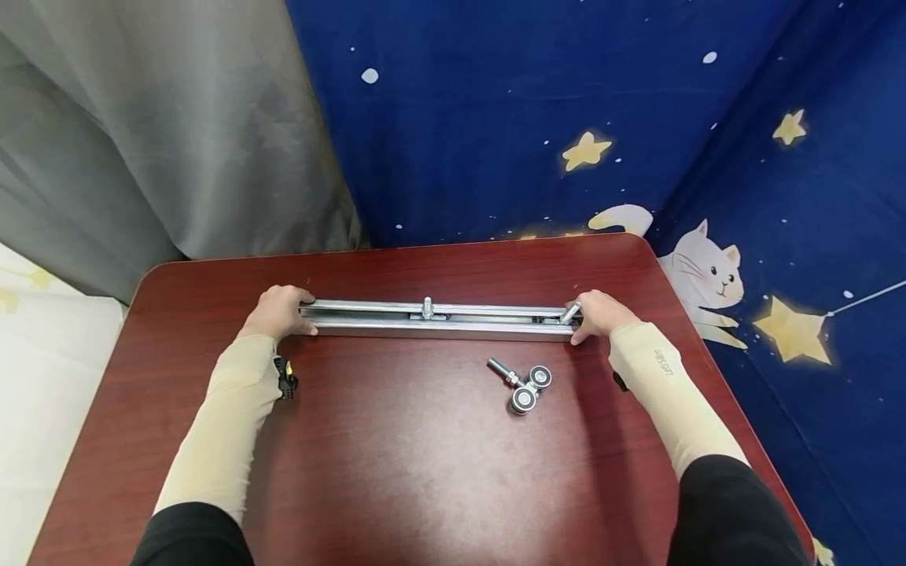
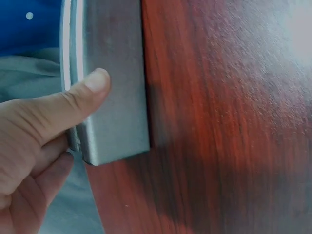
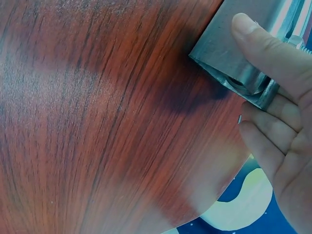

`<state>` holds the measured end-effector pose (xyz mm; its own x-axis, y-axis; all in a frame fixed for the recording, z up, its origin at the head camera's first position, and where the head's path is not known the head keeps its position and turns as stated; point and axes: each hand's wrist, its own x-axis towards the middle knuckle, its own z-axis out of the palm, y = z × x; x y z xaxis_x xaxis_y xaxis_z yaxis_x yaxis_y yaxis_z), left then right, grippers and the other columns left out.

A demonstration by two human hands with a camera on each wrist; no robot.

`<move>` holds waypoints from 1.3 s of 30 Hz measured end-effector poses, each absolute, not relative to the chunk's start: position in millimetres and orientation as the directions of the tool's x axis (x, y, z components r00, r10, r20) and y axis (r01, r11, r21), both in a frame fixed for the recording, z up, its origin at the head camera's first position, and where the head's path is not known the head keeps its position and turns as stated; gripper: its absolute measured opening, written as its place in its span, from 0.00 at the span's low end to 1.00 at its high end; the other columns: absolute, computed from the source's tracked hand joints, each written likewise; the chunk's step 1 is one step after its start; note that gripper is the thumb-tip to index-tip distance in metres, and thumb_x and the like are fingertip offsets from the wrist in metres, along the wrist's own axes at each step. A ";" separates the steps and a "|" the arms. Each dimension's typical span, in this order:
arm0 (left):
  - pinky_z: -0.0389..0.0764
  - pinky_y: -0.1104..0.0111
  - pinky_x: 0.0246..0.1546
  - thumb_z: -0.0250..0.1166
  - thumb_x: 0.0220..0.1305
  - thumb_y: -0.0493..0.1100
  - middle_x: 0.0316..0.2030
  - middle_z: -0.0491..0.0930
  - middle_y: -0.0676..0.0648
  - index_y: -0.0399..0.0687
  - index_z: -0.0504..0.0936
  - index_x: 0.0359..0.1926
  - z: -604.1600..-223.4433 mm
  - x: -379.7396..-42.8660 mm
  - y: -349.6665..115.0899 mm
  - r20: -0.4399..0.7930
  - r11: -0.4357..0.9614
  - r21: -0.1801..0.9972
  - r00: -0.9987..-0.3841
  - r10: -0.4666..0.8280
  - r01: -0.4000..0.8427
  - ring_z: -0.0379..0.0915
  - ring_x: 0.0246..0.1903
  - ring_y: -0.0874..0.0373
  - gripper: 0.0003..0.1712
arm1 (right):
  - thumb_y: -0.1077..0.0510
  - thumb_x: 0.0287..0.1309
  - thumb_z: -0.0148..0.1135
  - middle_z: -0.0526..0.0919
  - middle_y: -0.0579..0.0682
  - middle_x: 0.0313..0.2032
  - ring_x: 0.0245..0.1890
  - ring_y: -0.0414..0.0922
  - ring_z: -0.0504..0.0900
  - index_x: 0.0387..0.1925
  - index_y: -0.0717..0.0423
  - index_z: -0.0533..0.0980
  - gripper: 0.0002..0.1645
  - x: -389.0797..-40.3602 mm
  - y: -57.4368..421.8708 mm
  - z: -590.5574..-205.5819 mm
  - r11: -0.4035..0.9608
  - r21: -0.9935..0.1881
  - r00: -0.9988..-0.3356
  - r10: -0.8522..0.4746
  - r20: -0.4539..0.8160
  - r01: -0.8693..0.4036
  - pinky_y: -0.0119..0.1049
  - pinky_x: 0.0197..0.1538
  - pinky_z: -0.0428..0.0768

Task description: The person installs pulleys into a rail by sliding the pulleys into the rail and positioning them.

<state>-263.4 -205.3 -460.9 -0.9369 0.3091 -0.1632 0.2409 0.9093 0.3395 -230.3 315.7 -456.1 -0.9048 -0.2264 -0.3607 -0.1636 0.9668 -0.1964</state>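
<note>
A long metal C-channel track (image 1: 453,330) lies lengthwise across the table, its slot facing up. My left hand (image 1: 278,311) grips its left end, the thumb pressed on the near side wall in the left wrist view. At the other end my right hand (image 1: 600,314) holds the track, thumb (image 3: 246,24) on the side wall and fingers behind. Two bolts rise from the slot: an upright bolt (image 1: 428,308) near the middle and a tilted bolt (image 1: 570,313) beside the right hand. In front of the track lies a loose roller trolley (image 1: 524,399) with a threaded bolt.
The dark red wooden table (image 1: 396,472) has rounded far corners. Behind it hang a grey curtain (image 1: 177,141) and a blue star-patterned curtain (image 1: 481,118). White cloth (image 1: 49,393) shows to the left.
</note>
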 end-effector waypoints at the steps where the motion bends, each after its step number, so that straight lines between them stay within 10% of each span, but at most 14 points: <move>1: 0.66 0.45 0.50 0.75 0.36 0.38 0.47 0.74 0.29 0.28 0.76 0.48 -460.3 -262.0 -204.9 -0.172 0.911 0.342 -0.937 0.304 0.232 0.66 0.48 0.32 0.34 | 0.53 0.30 0.77 0.80 0.60 0.44 0.39 0.50 0.76 0.48 0.64 0.76 0.37 -230.6 315.2 -456.5 0.966 -0.194 -0.907 -0.229 -0.354 -0.168 0.46 0.46 0.75; 14: 0.67 0.47 0.53 0.70 0.46 0.36 0.53 0.67 0.26 0.24 0.64 0.57 -453.3 -246.7 -187.7 -0.236 0.909 0.387 -0.937 0.258 0.153 0.63 0.54 0.34 0.38 | 0.52 0.27 0.78 0.80 0.59 0.43 0.36 0.48 0.75 0.49 0.62 0.76 0.40 -231.8 315.8 -459.0 0.970 -0.183 -0.916 -0.216 -0.338 -0.162 0.47 0.47 0.74; 25: 0.71 0.48 0.45 0.66 0.51 0.38 0.41 0.77 0.30 0.30 0.76 0.46 -479.2 -204.5 -142.0 0.262 0.853 0.451 -0.952 0.156 0.264 0.70 0.44 0.35 0.21 | 0.52 0.26 0.78 0.81 0.57 0.39 0.36 0.50 0.76 0.44 0.63 0.78 0.36 -231.2 317.7 -455.4 0.965 -0.186 -0.913 -0.236 -0.333 -0.182 0.47 0.46 0.74; 39: 0.74 0.58 0.46 0.67 0.51 0.38 0.39 0.80 0.41 0.36 0.79 0.43 -517.4 -175.5 -41.2 0.314 0.696 0.509 -0.862 0.397 0.506 0.74 0.41 0.46 0.17 | 0.53 0.28 0.78 0.80 0.59 0.41 0.39 0.51 0.76 0.47 0.63 0.77 0.38 -231.2 316.8 -457.0 0.969 -0.194 -0.917 -0.211 -0.340 -0.151 0.47 0.48 0.74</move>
<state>-175.5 -41.2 -517.4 -0.8623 0.3974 0.3137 0.5061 0.6963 0.5091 -231.2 316.8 -457.0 -0.9165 -0.2107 -0.3400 -0.1509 0.9694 -0.1938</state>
